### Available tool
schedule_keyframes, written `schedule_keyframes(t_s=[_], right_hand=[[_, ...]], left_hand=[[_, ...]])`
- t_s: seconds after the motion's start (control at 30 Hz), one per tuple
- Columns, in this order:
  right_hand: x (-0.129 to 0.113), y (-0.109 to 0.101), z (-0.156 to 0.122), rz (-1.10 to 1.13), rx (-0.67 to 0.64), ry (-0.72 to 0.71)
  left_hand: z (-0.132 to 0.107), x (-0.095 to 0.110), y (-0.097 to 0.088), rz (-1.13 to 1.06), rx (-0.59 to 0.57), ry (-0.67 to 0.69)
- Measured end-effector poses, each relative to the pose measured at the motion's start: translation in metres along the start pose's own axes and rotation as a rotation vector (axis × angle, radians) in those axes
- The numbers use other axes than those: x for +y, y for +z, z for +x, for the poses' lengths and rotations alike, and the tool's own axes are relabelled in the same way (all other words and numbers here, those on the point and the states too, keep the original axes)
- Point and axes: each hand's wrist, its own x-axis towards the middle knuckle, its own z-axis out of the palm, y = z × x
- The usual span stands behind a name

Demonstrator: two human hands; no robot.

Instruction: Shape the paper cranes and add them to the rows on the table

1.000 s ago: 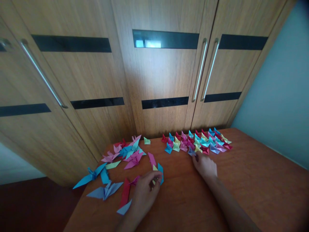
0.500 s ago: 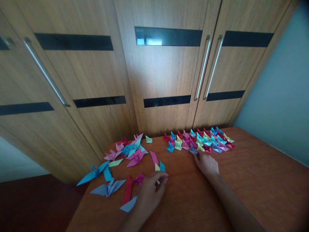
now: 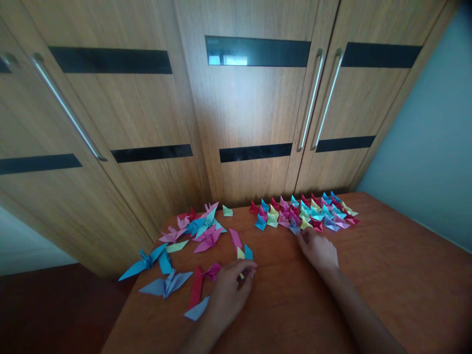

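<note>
The right hand [image 3: 319, 251] is at the lilac piece [image 3: 294, 227], on the near edge of the paper shapes [image 3: 316, 214] (whether pinched, I cannot tell). The left hand [image 3: 229, 291] curls beside the blue strip [image 3: 249, 252], its grip unclear.

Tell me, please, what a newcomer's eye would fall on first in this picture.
Probably the tight block of small many-coloured folded paper pieces near the far edge of the reddish-brown table, with the bare right hand at its near side. Then perhaps the larger pink and blue folded-paper cranes scattered on the left, and the bare left hand near them.
</note>
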Motion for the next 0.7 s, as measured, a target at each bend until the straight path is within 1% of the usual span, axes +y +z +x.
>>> schedule_keyframes(t_s=[0.07,0.13,0.17,0.27,0.33,0.37,0.43,0.57,0.63,0.7], right_hand=[[-0.005,0.001,-0.005,0.036,0.039,-0.039],[-0.017,0.004,-0.013,0.088,0.049,-0.129],[-0.025,0.006,-0.017,0.113,0.038,-0.188],[-0.050,0.015,-0.029,0.145,-0.047,-0.356],[-0.060,0.019,-0.034,0.132,-0.092,-0.416],[-0.061,0.020,-0.035,0.122,-0.102,-0.420],[-0.056,0.019,-0.031,0.102,-0.105,-0.389],[-0.031,0.011,-0.016,0.063,-0.104,-0.255],[-0.022,0.007,-0.010,0.051,-0.103,-0.198],[-0.018,0.004,-0.007,0.054,-0.097,-0.164]], left_hand=[[0.000,-0.001,0.001,0.001,0.006,-0.005],[0.001,-0.002,0.001,0.000,0.009,-0.002],[0.001,-0.002,0.002,-0.002,0.007,0.001],[0.001,-0.003,0.000,-0.002,0.007,0.008],[0.003,-0.004,-0.003,0.000,0.031,-0.002],[0.004,-0.004,-0.006,-0.002,0.049,-0.009],[0.008,-0.006,-0.013,-0.011,0.092,-0.026],[0.020,-0.010,-0.029,-0.028,0.163,-0.056],[0.024,-0.012,-0.034,-0.035,0.176,-0.060],[0.025,-0.014,-0.036,-0.031,0.172,-0.066]])
